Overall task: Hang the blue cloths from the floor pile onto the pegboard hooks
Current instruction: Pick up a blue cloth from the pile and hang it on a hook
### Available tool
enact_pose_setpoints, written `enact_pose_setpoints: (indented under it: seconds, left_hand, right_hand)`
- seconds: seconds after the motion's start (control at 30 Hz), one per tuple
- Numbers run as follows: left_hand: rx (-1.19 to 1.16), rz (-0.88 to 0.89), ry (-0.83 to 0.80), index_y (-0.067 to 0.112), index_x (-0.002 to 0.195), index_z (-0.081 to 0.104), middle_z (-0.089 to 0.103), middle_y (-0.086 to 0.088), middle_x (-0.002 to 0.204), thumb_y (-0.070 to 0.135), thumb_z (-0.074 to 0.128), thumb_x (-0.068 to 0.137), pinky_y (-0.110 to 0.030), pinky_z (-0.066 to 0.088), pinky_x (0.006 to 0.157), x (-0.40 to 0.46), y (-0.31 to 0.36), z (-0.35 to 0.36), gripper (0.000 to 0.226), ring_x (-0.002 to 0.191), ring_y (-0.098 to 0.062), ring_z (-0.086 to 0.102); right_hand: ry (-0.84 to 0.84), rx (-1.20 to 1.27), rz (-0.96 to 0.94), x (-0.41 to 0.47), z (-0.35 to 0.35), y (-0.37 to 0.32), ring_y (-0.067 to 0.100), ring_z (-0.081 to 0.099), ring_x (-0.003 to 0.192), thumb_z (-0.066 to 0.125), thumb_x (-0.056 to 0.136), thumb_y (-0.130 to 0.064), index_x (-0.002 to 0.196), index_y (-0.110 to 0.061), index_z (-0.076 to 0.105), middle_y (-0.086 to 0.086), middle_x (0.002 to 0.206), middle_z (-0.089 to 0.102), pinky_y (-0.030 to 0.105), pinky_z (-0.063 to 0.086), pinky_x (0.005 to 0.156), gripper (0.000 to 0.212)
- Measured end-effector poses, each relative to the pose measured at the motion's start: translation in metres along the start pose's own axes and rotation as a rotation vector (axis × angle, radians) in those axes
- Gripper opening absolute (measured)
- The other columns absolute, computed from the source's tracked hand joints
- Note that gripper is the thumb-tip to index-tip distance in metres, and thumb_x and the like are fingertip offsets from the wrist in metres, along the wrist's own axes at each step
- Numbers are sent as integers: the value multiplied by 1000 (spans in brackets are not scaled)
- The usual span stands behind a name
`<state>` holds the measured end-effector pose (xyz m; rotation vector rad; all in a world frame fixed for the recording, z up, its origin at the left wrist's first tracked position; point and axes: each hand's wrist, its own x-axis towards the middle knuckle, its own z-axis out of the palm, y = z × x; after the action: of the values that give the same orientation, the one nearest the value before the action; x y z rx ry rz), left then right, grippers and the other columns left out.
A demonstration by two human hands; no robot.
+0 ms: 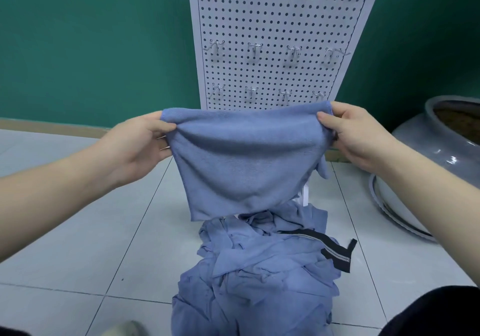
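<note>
Both hands pinch one blue cloth: my left hand (141,138) and right hand (357,133) grip its top corners (241,159), thumbs over. Soft, light, it sags between them above the floor pile (259,270), below the pegboard hooks (293,51); best held by its hem.

The held cloth (241,164) is a plain mid blue with a soft terry nap. The floor pile (259,278) beneath it is the same blue, slightly paler in its folds. A black strap (335,252) with a thin grey stripe lies across the pile. The pegboard (275,23) is white, dotted with a regular grid of dark holes; its hooks (255,49) are silvery metal. The wall (91,44) is deep teal green, the floor tiles (78,244) pale grey with dark grout lines, and the glazed pot (426,138) glossy grey.
</note>
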<state>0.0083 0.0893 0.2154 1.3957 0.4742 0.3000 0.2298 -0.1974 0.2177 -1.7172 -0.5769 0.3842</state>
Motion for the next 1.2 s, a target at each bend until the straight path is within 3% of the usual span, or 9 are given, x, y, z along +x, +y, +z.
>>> enact_pose_setpoints:
  seconds: [0.1,0.23,0.33,0.47,0.6,0.77,1.0,1.07,1.2]
  left_hand:
    - [-101,-48,34,10,113,67,71,-5,114,8,52,98,-38,48,110,-1,2,2,21,104,-22,65]
    - [-61,-2,98,15,112,67,72,2,107,18,59,100,-33,51,103,0,1,4,15,95,-13,67]
    - [36,77,167,16,107,72,76,7,103,17,59,101,-28,50,97,2,1,0,15,92,-6,69]
    - [95,103,199,14,113,73,75,5,118,18,64,97,-38,39,115,6,0,-9,18,114,-10,67]
    - [79,159,196,9,113,74,75,-6,121,9,67,95,-43,42,116,3,-2,-7,20,124,-23,65]
    - [74,209,296,10,98,75,77,-8,108,1,71,90,-34,55,102,-1,2,-3,13,108,-23,73]
    - [142,223,473,9,77,70,69,-4,78,-7,74,85,-22,61,67,0,3,1,18,63,-10,67]
    - [140,183,515,7,74,68,68,-4,75,-6,75,84,-21,61,63,2,1,-1,18,62,-12,66]
    - [148,115,597,8,67,60,63,-5,74,-5,79,81,-23,60,59,9,-5,-7,27,65,-18,65]
  right_hand:
    - [-18,-76,-31,-4,2,0,9,71,80,52,107,-10,105,-13,74,-1,91,78,24,57,72,23]
    - [31,-139,-48,-2,1,5,16,70,90,61,103,-17,101,-13,78,9,102,78,36,59,87,18]
    - [119,-127,-19,1,-3,9,10,62,82,65,101,-23,92,-20,78,-5,87,74,30,52,82,16]
    - [149,47,69,3,-6,8,5,67,90,67,100,-23,91,-22,76,-14,88,74,29,47,89,12]
    - [123,207,107,4,-7,5,12,68,106,64,101,-20,101,-21,75,-9,105,77,31,48,101,12]
    - [117,258,73,2,-5,3,14,73,101,60,103,-18,104,-20,73,-4,104,79,33,53,97,13]
    - [201,156,-28,3,2,7,14,70,79,68,99,-14,97,-14,69,1,90,75,32,56,79,2]
    - [220,159,15,6,4,14,20,68,84,74,95,-13,100,-12,66,6,91,74,36,55,81,9]
    - [139,198,141,7,10,26,19,75,93,76,93,-13,130,1,60,14,112,75,34,59,83,42]
